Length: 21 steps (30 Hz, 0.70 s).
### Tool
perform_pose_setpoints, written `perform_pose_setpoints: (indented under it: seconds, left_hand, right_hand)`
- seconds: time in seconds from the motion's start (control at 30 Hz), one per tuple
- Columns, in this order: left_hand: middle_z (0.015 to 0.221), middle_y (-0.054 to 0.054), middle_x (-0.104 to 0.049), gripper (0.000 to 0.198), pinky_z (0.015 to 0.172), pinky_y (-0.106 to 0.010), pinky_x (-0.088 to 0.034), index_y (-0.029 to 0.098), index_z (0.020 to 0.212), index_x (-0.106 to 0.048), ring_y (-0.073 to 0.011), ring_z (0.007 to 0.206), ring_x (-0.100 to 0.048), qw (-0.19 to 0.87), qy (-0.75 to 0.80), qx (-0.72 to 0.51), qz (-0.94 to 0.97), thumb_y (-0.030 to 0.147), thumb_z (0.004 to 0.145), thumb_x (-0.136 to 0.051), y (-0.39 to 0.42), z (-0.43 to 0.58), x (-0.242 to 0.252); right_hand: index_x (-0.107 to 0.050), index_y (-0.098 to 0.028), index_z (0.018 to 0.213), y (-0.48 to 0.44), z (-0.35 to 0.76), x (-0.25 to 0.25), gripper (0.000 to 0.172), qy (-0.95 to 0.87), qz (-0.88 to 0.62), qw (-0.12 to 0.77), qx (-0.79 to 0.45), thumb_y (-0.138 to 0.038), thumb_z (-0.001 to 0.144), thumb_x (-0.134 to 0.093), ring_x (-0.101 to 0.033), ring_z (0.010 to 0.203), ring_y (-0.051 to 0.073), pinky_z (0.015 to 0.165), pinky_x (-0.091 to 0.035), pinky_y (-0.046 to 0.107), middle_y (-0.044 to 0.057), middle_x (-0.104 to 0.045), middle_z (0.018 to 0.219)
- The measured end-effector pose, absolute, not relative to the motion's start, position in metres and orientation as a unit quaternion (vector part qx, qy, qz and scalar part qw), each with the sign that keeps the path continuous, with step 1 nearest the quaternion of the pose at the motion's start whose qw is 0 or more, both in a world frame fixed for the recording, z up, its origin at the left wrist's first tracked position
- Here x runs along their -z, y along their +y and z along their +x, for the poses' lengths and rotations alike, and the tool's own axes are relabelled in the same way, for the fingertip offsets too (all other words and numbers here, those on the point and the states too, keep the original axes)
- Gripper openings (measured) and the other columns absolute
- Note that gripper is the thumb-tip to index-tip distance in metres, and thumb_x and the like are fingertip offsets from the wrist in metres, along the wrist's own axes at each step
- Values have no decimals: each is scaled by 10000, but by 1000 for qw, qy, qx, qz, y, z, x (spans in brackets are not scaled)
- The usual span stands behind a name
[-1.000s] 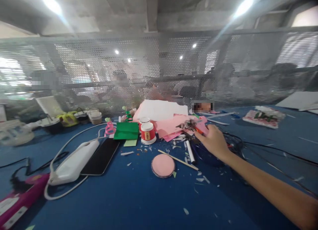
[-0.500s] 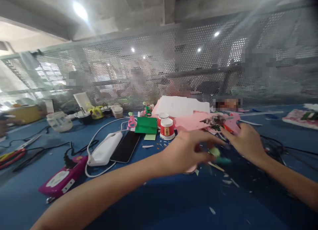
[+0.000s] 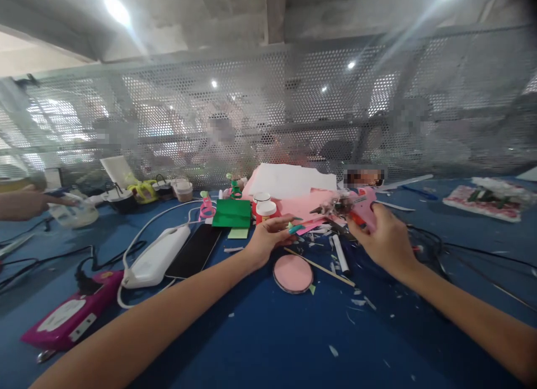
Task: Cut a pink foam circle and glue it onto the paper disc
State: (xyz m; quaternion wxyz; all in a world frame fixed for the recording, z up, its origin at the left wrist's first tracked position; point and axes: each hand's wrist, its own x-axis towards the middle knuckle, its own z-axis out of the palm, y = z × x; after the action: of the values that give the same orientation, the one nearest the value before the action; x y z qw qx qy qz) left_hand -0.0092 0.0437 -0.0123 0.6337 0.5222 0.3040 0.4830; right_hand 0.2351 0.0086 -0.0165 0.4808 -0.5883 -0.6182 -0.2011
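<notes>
My left hand (image 3: 264, 243) pinches a small teal piece (image 3: 296, 229) with a pale green bit on it, just in front of a red and white paper cup (image 3: 265, 211). In my right hand (image 3: 388, 240) is a pink hot glue gun (image 3: 366, 209), its nozzle pointing left over pink paper (image 3: 297, 205). The fingers wrap round its handle. Nearer to me, between the hands, lies a round pink disc (image 3: 292, 273) with a dark rim. A thin wooden stick (image 3: 331, 271) rests beside it, and a white stick (image 3: 340, 254) lies further right.
Left stand a green paper piece (image 3: 231, 214), a black phone (image 3: 197, 250), a white power bank (image 3: 157, 258) and a magenta power strip (image 3: 75, 313) with cables. Paper scraps litter the blue table (image 3: 260, 333). Another person's hand (image 3: 25, 203) reaches a clear tub (image 3: 75, 211) at far left.
My left hand has drawn back leftward with the teal piece, uncovering the pink disc. The glue gun stays in my right hand. Another person's hand has come in at far left.
</notes>
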Motion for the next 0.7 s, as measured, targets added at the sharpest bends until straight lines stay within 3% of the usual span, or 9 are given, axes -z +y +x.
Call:
perform_pose_setpoints:
  seconds: [0.1, 0.23, 0.7]
  left_hand:
    - [781, -34, -717, 431, 585, -249, -512, 142, 834, -680, -127, 585, -642, 628, 313, -489, 518, 247, 456, -859, 44, -9, 13]
    - [672, -12, -693, 366, 569, -225, -495, 128, 706, -667, -109, 575, -616, 627, 295, -494, 526, 190, 407, -869, 45, -9, 14]
    - [708, -44, -694, 352, 627, -278, -495, 128, 715, -698, -128, 602, -604, 594, 316, -489, 555, 225, 419, -861, 46, -7, 18]
  right_hand:
    - [-412, -231, 753, 2, 226, 16, 286, -632, -583, 478, 178, -494, 772, -523, -483, 472, 178, 489, -351, 282, -14, -463, 527]
    - [-437, -222, 772, 1, 223, 21, 274, -646, -564, 476, 193, -482, 786, -523, -520, 486, 181, 490, -359, 275, 2, -504, 548]
    - [-475, -197, 831, 4, 226, 27, 268, -678, -534, 440, 248, -465, 825, -468, -535, 527, 192, 469, -331, 278, 23, -522, 595]
